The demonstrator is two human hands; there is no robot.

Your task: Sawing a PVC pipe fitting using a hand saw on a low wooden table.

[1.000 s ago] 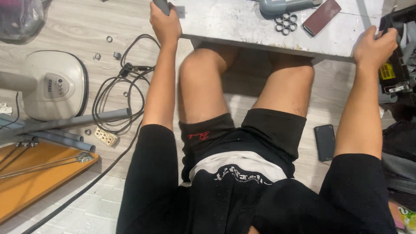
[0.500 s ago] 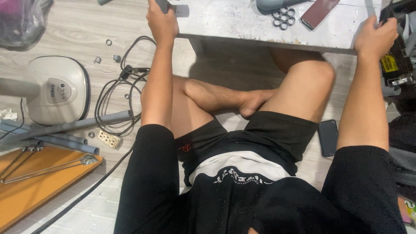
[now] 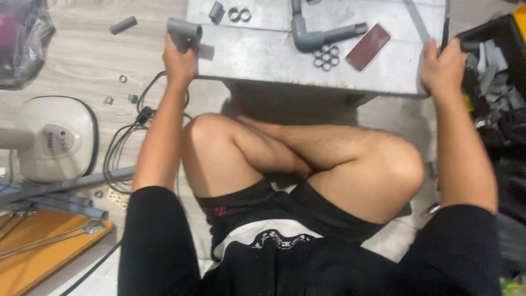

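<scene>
Pale wood-grain flooring is lying beneath a low grey desk (image 3: 263, 57), seen from above, with the person sitting cross-legged in front of it. The left hand (image 3: 179, 61) is closing its grip around a short grey pipe piece (image 3: 183, 32) at the desk's near left corner, fingers wrapped fully round it. The right hand (image 3: 442, 68) is clamping the desk's right edge, fingers curled over the rim; beside its fingertips a thin dark strip (image 3: 445, 26) is showing, and whether the grip is holding it cannot be told. On the desk are resting a grey elbow pipe assembly (image 3: 320, 34), a cluster of small rings (image 3: 326, 57) just below it, a dark red rectangular pad (image 3: 370, 46), two more rings (image 3: 240, 15) and a small grey fitting (image 3: 216, 11). To the left, on the floor, are lying a white fan base (image 3: 55, 140), coiled black cables (image 3: 123, 151), long grey pipes (image 3: 66, 186) and an orange board (image 3: 38, 255). A dark bin of grey fittings (image 3: 493, 71) is standing at the right.
</scene>
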